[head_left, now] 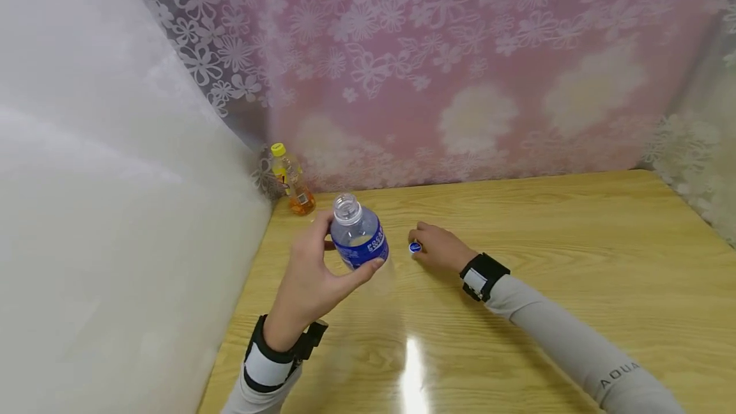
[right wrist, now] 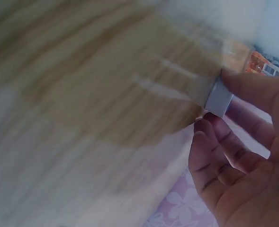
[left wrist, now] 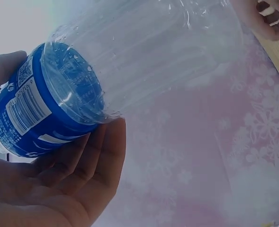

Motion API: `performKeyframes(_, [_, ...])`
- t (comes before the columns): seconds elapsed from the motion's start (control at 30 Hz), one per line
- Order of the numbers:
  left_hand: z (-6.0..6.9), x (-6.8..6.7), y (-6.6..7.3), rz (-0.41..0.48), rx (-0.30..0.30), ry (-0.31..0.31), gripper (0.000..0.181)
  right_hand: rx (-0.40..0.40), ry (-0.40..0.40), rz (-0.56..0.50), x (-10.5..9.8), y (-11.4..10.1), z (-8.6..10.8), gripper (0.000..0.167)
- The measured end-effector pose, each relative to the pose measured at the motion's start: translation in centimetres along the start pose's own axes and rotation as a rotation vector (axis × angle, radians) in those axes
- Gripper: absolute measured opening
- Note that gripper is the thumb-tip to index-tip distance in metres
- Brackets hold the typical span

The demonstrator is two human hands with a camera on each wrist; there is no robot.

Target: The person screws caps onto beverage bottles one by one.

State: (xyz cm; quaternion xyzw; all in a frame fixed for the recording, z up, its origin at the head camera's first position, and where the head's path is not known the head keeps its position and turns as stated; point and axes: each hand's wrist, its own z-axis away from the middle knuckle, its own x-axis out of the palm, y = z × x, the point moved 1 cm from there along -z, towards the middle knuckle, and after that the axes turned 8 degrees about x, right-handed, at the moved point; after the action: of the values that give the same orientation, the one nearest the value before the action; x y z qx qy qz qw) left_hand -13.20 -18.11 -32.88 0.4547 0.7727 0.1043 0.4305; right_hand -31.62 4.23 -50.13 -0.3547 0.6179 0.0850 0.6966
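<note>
My left hand point(head_left: 315, 276) grips a clear bottle with a blue label point(head_left: 362, 245), its uncapped mouth tilted up in the head view. In the left wrist view the bottle's label with a barcode point(left wrist: 28, 109) faces the camera, the fingers point(left wrist: 99, 161) curled under it. To the right, my right hand point(head_left: 439, 249) pinches a small cap with a blue top point(head_left: 415, 247) low over the table. The right wrist view shows the cap's whitish side point(right wrist: 219, 98) between thumb and fingers point(right wrist: 224, 151).
A bottle with a yellow cap point(head_left: 290, 181) and some orange liquid stands at the table's back left corner. Behind the wooden table point(head_left: 552, 229) hangs a pink floral curtain point(head_left: 402, 82). A pale sheet point(head_left: 103, 209) borders the left side.
</note>
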Motion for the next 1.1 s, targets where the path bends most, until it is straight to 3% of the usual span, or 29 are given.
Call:
performKeyframes(0.1, [0.1,0.7,0.5,0.023,0.012,-0.017,0.071,0.02,0.0,-0.024,-0.4,-0.1,0.1,0.023])
performKeyframes(0.2, [-0.1,2.2,0.9,0.071,0.02,-0.06,0.073,0.048,0.003,-0.059,-2.3,0.1,1.5,0.024])
performKeyframes(0.33, [-0.2,4.7,0.8,0.134,0.007,-0.139,0.075,0.027,0.035,-0.094,-6.5,-0.7,3.9,0.027])
performKeyframes(0.53, [-0.3,9.2,-0.5,0.213,-0.016,-0.262,0.076,-0.008,0.134,-0.088,-13.6,-2.7,8.4,0.03])
performKeyframes(0.7, [-0.4,12.6,-1.4,0.255,-0.029,-0.356,0.076,-0.074,0.181,-0.103,-17.7,-4.5,11.5,0.03])
performKeyframes(0.9, [-0.6,15.2,-2.2,0.281,-0.04,-0.395,0.076,-0.213,0.174,-0.069,-19.4,-5.9,13.9,0.028])
performKeyframes(1.1, [-0.9,16.4,-2.0,0.286,-0.03,-0.405,0.075,-0.208,0.145,-0.057,-18.8,-5.5,15.0,0.027])
